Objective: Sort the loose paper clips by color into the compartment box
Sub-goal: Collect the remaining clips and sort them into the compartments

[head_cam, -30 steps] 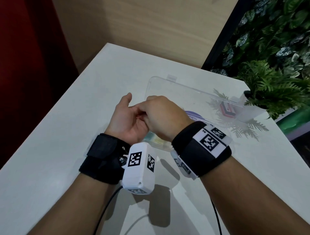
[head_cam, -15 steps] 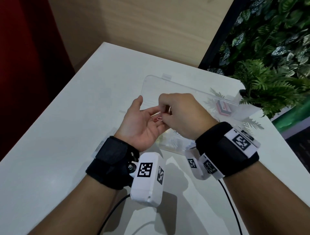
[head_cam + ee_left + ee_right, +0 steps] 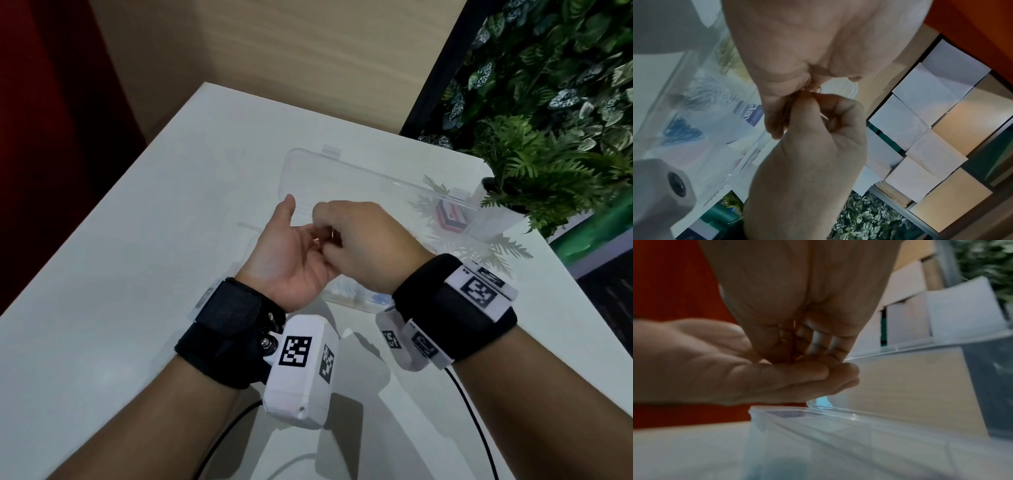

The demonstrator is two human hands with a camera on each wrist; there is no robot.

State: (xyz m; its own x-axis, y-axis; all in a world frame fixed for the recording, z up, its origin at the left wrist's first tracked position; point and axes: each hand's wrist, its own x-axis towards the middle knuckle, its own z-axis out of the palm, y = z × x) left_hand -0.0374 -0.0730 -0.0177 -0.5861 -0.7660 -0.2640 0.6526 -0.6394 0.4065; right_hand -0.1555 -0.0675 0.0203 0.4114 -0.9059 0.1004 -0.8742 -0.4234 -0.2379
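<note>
My left hand (image 3: 291,260) lies palm up and cupped above the clear compartment box (image 3: 349,299). My right hand (image 3: 359,246) reaches over it, fingertips pressed into the left palm. In the left wrist view the right hand (image 3: 818,129) pinches a reddish paper clip (image 3: 817,90) against the left hand's fingers (image 3: 777,113). Sorted clips show through the box (image 3: 663,104): green clips (image 3: 725,56), pale clips (image 3: 702,91) and blue clips (image 3: 682,131), each in its own compartment. The right wrist view shows the right fingers (image 3: 789,344) on the left hand (image 3: 756,378) over the box rim (image 3: 818,415).
The box lid (image 3: 359,185) stands open behind the hands. A small red and blue item (image 3: 450,214) lies behind it, next to a potted fern (image 3: 534,178) at the table's right back corner. The white table (image 3: 137,274) drops off on the left. Cables trail from both wrists.
One second ago the right hand covered the left palm. Half a second ago it had lifted, showing a red clip in the palm. Now its fingertips are back in the palm.
</note>
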